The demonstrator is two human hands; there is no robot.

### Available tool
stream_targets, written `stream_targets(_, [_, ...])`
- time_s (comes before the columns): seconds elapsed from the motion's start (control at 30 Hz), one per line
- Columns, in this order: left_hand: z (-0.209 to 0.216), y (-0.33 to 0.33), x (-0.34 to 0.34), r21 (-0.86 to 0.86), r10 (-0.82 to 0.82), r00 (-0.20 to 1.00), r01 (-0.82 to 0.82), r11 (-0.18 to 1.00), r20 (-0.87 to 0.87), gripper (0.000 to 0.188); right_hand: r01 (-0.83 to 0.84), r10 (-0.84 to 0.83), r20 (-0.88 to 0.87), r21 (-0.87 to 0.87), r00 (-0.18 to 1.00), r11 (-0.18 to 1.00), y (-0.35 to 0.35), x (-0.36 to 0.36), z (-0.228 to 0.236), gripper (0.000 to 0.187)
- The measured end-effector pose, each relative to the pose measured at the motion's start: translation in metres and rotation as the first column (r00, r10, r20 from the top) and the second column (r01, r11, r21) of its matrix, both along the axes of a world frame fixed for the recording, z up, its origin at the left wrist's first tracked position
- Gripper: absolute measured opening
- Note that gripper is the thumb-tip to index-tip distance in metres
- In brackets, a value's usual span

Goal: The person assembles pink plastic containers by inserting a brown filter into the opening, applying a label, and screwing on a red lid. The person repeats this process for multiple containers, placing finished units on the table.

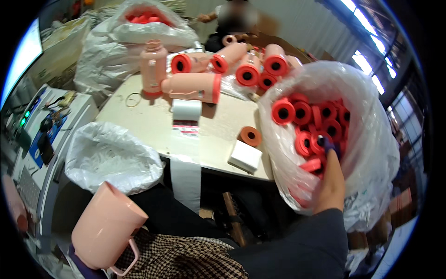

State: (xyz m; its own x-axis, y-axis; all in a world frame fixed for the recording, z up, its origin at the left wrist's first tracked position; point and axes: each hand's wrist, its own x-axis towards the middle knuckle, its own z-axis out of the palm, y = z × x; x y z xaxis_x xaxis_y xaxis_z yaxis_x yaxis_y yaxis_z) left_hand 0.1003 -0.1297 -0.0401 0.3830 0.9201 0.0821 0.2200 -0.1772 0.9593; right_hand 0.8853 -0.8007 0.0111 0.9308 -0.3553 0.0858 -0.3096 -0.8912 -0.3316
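Observation:
My left hand (86,267), in a purple glove at the lower left, grips the base of a pink plastic flask body (104,228). The body tilts over my lap, with its wide mouth upward and its handle toward me. On the right my bare forearm reaches into a large clear plastic bag (371,116) of red ring-shaped caps (302,113). My right hand (332,145), also gloved in purple, touches one of these red rings. Most of its fingers are hidden among the caps, so its grip does not show.
On the table (139,123) are an upright pink flask (153,69), several lying flasks (195,87), a label roll (186,110), a brown tape roll (251,136) and a white box (245,156). A white-lined bin (114,156) stands left. A person (223,35) is behind the table.

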Motion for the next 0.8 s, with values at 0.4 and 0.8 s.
stream_targets(0.4, [-0.012,-0.067,0.064,-0.265,0.196,0.865,-0.077,0.961,0.462,0.043,-0.31,0.344,0.57,-0.16,0.746,0.937,0.058,-0.014,0.014,0.067])
stream_targets(0.8, [-0.02,-0.099,0.048,0.402,0.142,0.985,-0.093,0.911,-0.093,0.034,-0.857,0.788,0.596,0.479,0.157,-0.192,0.481,-0.37,-0.031,0.083])
